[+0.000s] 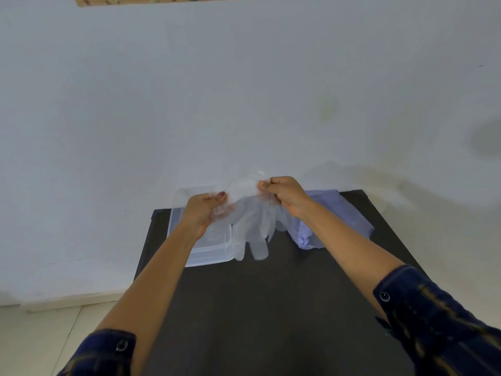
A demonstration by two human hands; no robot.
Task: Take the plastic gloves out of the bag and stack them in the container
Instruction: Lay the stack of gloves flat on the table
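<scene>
Thin translucent plastic glove (pixel 250 226) hangs cuff-up, fingers down, above the dark matte table (pixel 271 308), its fingertips overlapping the near right corner of the clear rectangular plastic container (pixel 202 253). Left hand (pixel 202 210) and right hand (pixel 284 195) each pinch the crinkled cuff, fingers closed on the film. Pale lilac plastic bag (pixel 330 221) lies slumped behind the right wrist, partly hidden. White wall behind.

You are in a plain indoor room, likely domestic: a bare pale painted wall (pixel 244 90), a light tiled floor (pixel 40 335) with skirting, and one small dark surface (pixel 271 308) against the wall.
</scene>
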